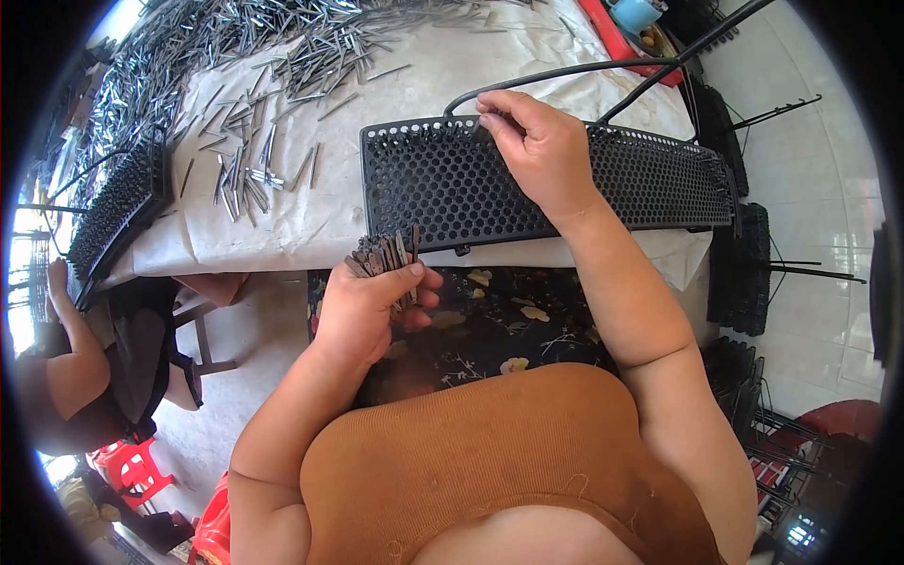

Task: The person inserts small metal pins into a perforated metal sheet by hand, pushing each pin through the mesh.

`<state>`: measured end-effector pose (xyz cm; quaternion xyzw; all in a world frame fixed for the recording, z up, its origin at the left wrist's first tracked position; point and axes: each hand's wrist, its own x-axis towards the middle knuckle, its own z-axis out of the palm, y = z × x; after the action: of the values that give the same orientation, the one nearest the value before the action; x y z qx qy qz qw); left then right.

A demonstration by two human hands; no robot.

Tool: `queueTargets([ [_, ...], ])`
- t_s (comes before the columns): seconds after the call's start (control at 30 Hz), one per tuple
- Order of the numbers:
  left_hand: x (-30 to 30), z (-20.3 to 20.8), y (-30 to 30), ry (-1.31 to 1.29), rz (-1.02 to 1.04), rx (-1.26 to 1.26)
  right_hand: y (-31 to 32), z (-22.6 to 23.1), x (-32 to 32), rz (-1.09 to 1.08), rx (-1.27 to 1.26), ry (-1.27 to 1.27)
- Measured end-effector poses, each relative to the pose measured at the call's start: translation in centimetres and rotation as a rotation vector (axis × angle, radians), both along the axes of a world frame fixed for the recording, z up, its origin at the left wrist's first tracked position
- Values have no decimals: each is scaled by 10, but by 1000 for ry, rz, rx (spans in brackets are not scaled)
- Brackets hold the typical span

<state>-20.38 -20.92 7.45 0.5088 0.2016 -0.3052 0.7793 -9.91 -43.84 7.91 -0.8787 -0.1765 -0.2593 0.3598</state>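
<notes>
The black rack (452, 179), a long curved panel full of small holes, lies on the counter (320, 221). At its far edge the right hand (541, 141) bends with fingertips close together; whether they pinch something, one cannot tell. Just before its near left corner, the left hand (372, 297) is closed around a bundle of thin, flat, dark strips (384, 258)
</notes>
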Motion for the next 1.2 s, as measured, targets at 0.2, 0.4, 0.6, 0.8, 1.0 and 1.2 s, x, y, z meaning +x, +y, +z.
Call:
queueTargets([
  [0.2,0,0,0,2,7,-4,0,-1,1,9,-7,-31],
  [0.4,-1,-2,-1,7,15,-18,2,0,0,0,-24,-54],
  [0.6,-2,0,-1,23,14,0,3,-1,1,2,-10,-87],
  [0.8,-1,-3,-1,22,5,7,-1,-1,4,31,-71,-120],
  [1.0,0,0,-1,29,16,5,-1,-3,4,35,-72,-112],
  [1.2,-1,2,-2,25,9,12,-5,-5,4,25,-75,-180],
])
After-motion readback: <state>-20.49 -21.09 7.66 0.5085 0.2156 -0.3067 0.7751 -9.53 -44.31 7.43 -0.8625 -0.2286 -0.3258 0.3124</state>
